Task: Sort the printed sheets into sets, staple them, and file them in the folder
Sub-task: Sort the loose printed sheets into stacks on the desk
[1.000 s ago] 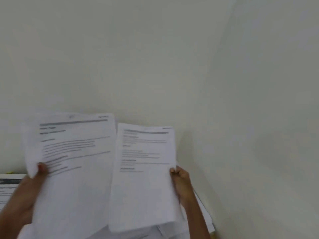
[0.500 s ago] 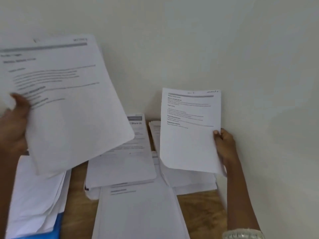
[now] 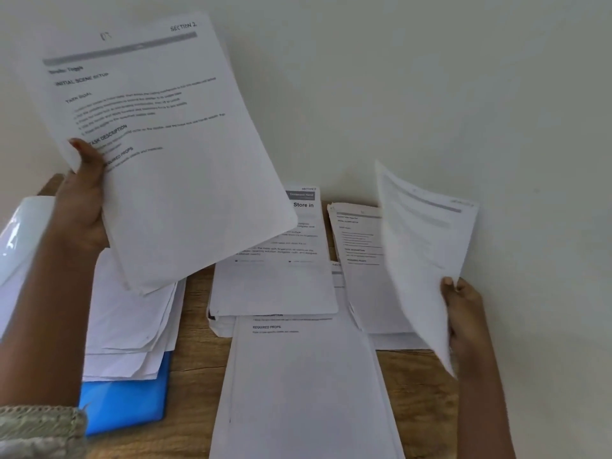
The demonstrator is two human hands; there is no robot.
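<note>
The left hand [image 3: 82, 200] grips a thin sheaf [image 3: 172, 160] headed "Section 2" by its left edge, thumb on the printed face and fingers hidden behind, holding it raised and tilted. Layered edges at its lower corner suggest more than one page. The right hand [image 3: 463, 309] pinches a single sheet [image 3: 424, 253] at its right edge, thumb in front, and the page stands nearly edge-on and bows away from the grip. Between and below the two hands, three piles lie on the wooden desk [image 3: 195, 376]: a middle pile [image 3: 275, 286], a long front pile [image 3: 304, 392] meeting its near edge, and a far pile [image 3: 364, 276] just left of the right hand. Beside the left forearm, a loose fanned stack [image 3: 132, 326] rests on the blue folder [image 3: 126, 402]. This paper is light and limp: held at one edge it droops and curls. I judge that a grip near the middle of a long side, or spread fingers underneath, would keep it flat. Smooth pages slide on one another, so a set probably needs a firm squeeze and a tap square on the desk before stapling. Corners crease easily, and the fanned stack would likely spill if lifted by one end.
</note>
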